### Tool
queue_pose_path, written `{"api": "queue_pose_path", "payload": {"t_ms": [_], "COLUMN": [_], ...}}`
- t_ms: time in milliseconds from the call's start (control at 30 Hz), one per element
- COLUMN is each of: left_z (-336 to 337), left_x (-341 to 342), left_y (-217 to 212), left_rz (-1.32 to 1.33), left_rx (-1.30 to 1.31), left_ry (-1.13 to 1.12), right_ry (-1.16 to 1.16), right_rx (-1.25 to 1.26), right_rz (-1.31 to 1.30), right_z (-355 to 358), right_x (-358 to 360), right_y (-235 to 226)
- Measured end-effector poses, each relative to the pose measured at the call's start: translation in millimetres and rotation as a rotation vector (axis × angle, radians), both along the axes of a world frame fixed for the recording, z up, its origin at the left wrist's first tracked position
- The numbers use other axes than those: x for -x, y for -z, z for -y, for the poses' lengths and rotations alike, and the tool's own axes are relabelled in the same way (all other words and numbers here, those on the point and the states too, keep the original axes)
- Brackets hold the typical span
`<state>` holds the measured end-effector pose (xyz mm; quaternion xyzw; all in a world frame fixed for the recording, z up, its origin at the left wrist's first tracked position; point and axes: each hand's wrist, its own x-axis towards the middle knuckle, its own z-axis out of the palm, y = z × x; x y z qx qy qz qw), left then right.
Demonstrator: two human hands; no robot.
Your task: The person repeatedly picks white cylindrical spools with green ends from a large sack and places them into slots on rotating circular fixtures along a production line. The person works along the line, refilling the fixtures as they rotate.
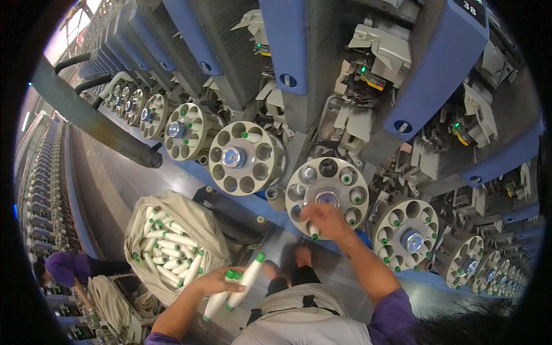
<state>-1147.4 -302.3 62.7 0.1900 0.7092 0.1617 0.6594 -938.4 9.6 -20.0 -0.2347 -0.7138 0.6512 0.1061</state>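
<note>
My left hand (211, 282) is closed around several white yarn bobbins (246, 283) with green ends, at the lower middle. One of them tilts up to the right, beyond the others. My right hand (325, 219) reaches over the front of a round bobbin magazine (295, 179), its fingers loosely bent and apart. Just below those fingers a green-tipped bobbin (313, 230) sits in a pocket of the magazine. Further bobbins stand in the pockets on its right side, while other pockets at the left and top look dark or grey inside.
To my left, an open cloth sack (133, 227) is filled with white bobbins. More round magazines (217, 150) line the blue-and-grey winding machine (287, 40) on both sides. A thick grey pipe (95, 118) slants in at the upper left. Another person (66, 267) in purple is at the lower left.
</note>
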Motion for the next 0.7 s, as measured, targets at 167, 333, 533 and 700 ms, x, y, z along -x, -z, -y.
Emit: {"api": "queue_pose_path", "payload": {"t_ms": [167, 333, 533, 700], "left_z": [-41.1, -126.1, -145.5, -80.3], "left_x": [-28.7, -61.0, -38.5, 30.6], "left_y": [44.8, 99.6, 111.1, 48.0], "left_rz": [-0.097, -0.081, 0.086, 0.637], "left_rx": [-0.424, -0.944, -0.747, -0.759], "left_ry": [-0.265, -0.633, -0.775, -1.022], "right_ry": [0.408, 0.747, 0.64, 0.043], "right_rx": [-0.91, -0.595, -0.362, -0.211], "right_rz": [0.151, -0.03, -0.102, -0.158], "right_z": [-40.2, -20.2, 1.5, 75.1], "right_x": [-30.9, -38.2, -35.9, 26.2], "right_y": [-3.2, -37.4, -45.2, -53.5]}}
